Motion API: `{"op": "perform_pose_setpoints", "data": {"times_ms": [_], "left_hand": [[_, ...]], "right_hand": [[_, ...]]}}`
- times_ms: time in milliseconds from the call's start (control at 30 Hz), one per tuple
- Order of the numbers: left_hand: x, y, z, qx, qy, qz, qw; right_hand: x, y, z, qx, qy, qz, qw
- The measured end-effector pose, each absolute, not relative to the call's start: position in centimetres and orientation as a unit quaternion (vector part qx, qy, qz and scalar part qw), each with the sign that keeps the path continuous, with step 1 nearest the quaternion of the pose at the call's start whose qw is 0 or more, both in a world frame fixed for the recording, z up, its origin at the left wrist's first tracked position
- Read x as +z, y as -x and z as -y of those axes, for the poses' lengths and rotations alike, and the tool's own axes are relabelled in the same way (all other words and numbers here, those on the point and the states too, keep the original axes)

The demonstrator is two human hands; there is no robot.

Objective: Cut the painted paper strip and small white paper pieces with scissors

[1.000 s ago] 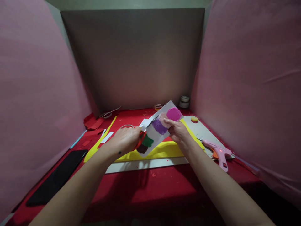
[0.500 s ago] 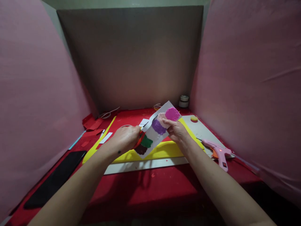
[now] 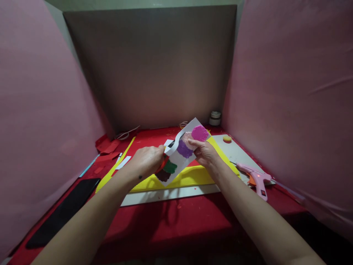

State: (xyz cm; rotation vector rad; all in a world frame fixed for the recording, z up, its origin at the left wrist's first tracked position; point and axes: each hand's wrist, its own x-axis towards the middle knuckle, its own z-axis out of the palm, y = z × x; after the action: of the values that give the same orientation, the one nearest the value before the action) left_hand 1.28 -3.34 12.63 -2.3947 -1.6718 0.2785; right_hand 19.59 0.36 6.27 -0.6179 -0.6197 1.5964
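My left hand [image 3: 149,159] is closed round orange-handled scissors [image 3: 163,163], whose dark blades reach into the upper left edge of a white paper card [image 3: 176,170]. Painted blobs of pink, purple, green and dark brown cover the card, which is held tilted above the board. A strip along its upper left edge curls away beside the blades. My right hand [image 3: 205,151] pinches the card's right side, thumb on top over the pale painted patch and fingers behind it. Parts of the scissors are hidden by my left hand and the card.
Below lies a red sheet with yellow corrugated strips [image 3: 190,176] on a white board [image 3: 138,198]. A pink glue gun [image 3: 255,177] rests at right, near a yellow disc [image 3: 227,138]. At left are a black phone-like slab [image 3: 63,213] and red scraps [image 3: 109,147]. A small jar [image 3: 215,118] stands behind.
The scissor blades have closed further along the card's edge, and the cut strip bends more. The card and both hands have shifted very slightly left in view.
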Motion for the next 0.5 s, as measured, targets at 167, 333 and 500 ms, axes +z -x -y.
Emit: {"op": "perform_pose_setpoints", "data": {"times_ms": [167, 333, 500], "left_hand": [[12.8, -1.0, 3.7, 0.088, 0.824, 0.553, 0.088], [12.9, -1.4, 3.9, 0.103, 0.822, 0.557, 0.061], [12.6, -1.6, 3.3, 0.097, 0.815, 0.569, 0.047]], "right_hand": [[6.1, -20.6, -0.8, 0.71, 0.24, 0.269, 0.605], [6.0, -20.4, -1.0, 0.697, 0.235, 0.263, 0.625], [6.3, -19.7, -0.7, 0.687, 0.231, 0.296, 0.622]]}}
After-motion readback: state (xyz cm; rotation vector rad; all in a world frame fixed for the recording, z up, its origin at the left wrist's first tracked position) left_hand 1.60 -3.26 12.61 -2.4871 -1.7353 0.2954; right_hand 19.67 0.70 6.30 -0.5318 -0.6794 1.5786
